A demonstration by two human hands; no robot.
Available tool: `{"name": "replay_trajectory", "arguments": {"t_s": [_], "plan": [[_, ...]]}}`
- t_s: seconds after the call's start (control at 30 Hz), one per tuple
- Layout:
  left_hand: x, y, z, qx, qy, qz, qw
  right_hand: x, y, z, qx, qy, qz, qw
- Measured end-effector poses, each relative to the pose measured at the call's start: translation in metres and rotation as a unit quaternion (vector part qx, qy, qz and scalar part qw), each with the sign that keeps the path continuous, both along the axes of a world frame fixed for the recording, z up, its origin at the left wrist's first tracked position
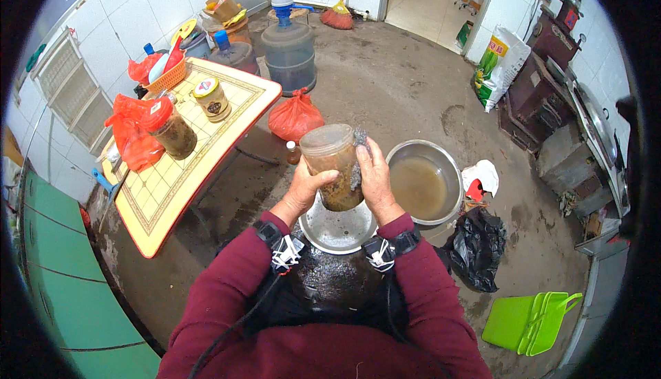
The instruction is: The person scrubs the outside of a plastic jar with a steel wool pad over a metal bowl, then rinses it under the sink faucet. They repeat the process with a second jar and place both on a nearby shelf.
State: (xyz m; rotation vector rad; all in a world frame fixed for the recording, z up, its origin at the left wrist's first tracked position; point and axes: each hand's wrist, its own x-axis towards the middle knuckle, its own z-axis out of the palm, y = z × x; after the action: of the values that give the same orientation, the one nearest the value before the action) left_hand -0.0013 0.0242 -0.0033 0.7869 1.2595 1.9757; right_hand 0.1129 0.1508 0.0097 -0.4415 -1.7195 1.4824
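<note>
A large clear plastic jar, grimy inside or out with brownish matter, is held tilted in front of me. My left hand grips its left side, the thumb across the front. Against the jar's right side my right hand presses a grey metal scouring pad. Beneath the jar is a shallow metal bowl with a little liquid and specks in it. To the right on the floor stands a metal basin of murky brown water.
A yellow-topped table at the left bears a red-lidded jar and a yellow-lidded jar. A red plastic bag and a small bottle stand beyond my hands. A black plastic bag and green dustpan lie right.
</note>
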Motion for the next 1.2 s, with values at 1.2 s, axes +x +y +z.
{"name": "replay_trajectory", "arguments": {"t_s": [1.2], "plan": [[0.002,-0.005,0.012,0.022,-0.043,0.053,0.997,-0.007,-0.005,-0.003,-0.252,0.029,0.07,0.965]]}}
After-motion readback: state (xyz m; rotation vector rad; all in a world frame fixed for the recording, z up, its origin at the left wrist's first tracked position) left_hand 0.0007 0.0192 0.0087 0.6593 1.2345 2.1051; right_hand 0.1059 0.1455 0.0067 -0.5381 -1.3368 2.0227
